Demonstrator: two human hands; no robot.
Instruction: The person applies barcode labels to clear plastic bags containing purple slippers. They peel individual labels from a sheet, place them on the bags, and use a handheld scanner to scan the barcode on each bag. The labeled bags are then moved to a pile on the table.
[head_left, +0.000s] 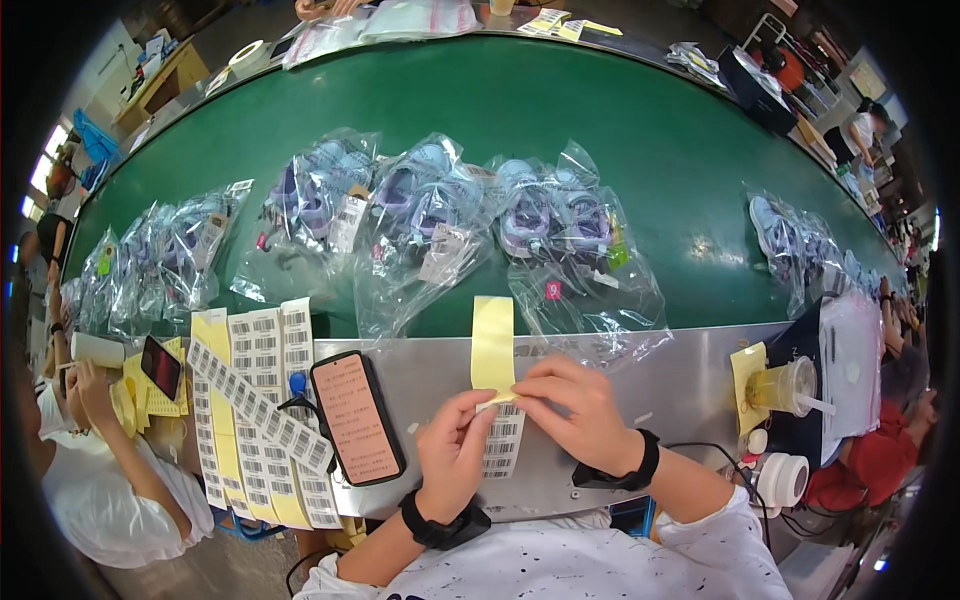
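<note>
A strip of barcode labels with a yellow backing lies upright in front of me, its bare yellow end reaching over the table's metal edge. My left hand pinches the strip from the left, where yellow backing meets white labels. From the other side my right hand pinches the same fold, thumb and finger nearly meeting the left ones. Both wrists wear black bands. Beyond the strip, pairs of blue and purple shoes lie in clear plastic bags, one bag nearest the strip and another bag to its left.
More barcode sheets and a lit phone lie left of my hands. A green conveyor belt runs beyond the metal ledge. At right stand a drink cup and a small white fan-like device. Co-workers sit on both sides.
</note>
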